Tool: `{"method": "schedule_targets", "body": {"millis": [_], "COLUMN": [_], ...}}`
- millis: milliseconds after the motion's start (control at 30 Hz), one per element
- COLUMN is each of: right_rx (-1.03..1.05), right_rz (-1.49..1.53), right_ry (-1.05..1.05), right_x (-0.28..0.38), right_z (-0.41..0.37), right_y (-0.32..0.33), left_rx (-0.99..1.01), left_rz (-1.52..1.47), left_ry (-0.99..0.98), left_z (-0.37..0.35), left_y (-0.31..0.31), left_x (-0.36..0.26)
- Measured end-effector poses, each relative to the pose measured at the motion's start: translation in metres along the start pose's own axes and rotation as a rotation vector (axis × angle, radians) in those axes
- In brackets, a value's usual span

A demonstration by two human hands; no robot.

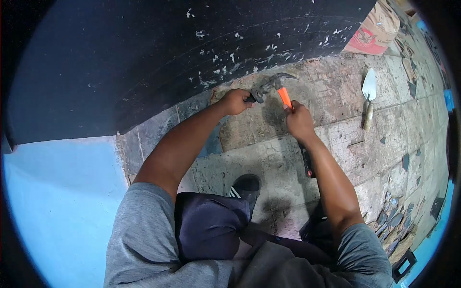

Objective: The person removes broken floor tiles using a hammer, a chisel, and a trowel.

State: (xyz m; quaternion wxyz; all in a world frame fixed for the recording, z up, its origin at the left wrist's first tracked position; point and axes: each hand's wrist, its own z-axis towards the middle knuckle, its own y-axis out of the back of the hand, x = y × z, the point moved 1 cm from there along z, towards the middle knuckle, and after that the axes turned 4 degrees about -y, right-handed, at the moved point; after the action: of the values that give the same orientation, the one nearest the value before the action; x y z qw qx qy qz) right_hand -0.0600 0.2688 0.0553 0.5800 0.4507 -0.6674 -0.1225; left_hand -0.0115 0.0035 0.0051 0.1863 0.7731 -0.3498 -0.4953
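My left hand (236, 102) is closed round the dark grip of a chisel-like tool (256, 96), whose round end faces right. My right hand (300, 121) is wrapped round the handle of a claw hammer (284, 97) with an orange neck. The metal hammer head is at the end of the tool in my left hand; whether they touch I cannot tell. Both tools are over the worn tiled floor (336, 139), near the foot of the dark wall (144, 53). The tip of the left tool is hidden by my hand.
A trowel (369, 93) lies on the floor at the right. A paper sack (374, 29) stands against the wall's far end. Broken tile pieces (396, 220) are piled at the lower right. My sandalled foot (247, 187) is below the hands. A light blue wall (62, 187) is at left.
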Motion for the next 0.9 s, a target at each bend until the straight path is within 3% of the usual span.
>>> {"method": "schedule_targets", "body": {"millis": [100, 167, 267, 367, 467, 633, 733, 800, 900], "right_rx": [0.113, 0.041, 0.017, -0.019, -0.037, -0.075, -0.144, -0.361, -0.567], "right_rz": [0.226, 0.231, 0.259, 0.291, 0.323, 0.368, 0.412, 0.419, 0.641], "right_ry": [-0.134, -0.12, -0.159, -0.229, -0.229, -0.236, -0.223, -0.068, -0.022], "right_x": [-0.011, -0.026, -0.039, -0.049, -0.054, -0.048, -0.026, -0.019, 0.024], "right_z": [-0.002, 0.0, 0.001, 0.008, 0.013, 0.017, 0.015, 0.023, 0.015], "right_y": [0.004, -0.006, -0.003, -0.003, 0.0, 0.014, 0.05, 0.072, 0.116], "left_rx": [-0.051, -0.08, -0.085, -0.148, -0.082, -0.133, -0.088, -0.073, -0.07], "left_rz": [-0.083, -0.216, -0.336, -0.473, -0.201, -0.105, -0.07, -0.09, -0.153], "left_ry": [-0.093, -0.243, -0.146, -0.191, 0.037, 0.029, 0.02, 0.013, 0.008], "left_z": [0.01, 0.018, -0.02, 0.001, -0.027, -0.01, -0.011, -0.013, -0.009], "left_y": [-0.016, -0.032, 0.004, 0.003, 0.032, 0.019, 0.02, 0.019, 0.014], "left_x": [0.022, 0.047, -0.015, 0.02, -0.025, 0.017, 0.006, 0.004, 0.014]}}
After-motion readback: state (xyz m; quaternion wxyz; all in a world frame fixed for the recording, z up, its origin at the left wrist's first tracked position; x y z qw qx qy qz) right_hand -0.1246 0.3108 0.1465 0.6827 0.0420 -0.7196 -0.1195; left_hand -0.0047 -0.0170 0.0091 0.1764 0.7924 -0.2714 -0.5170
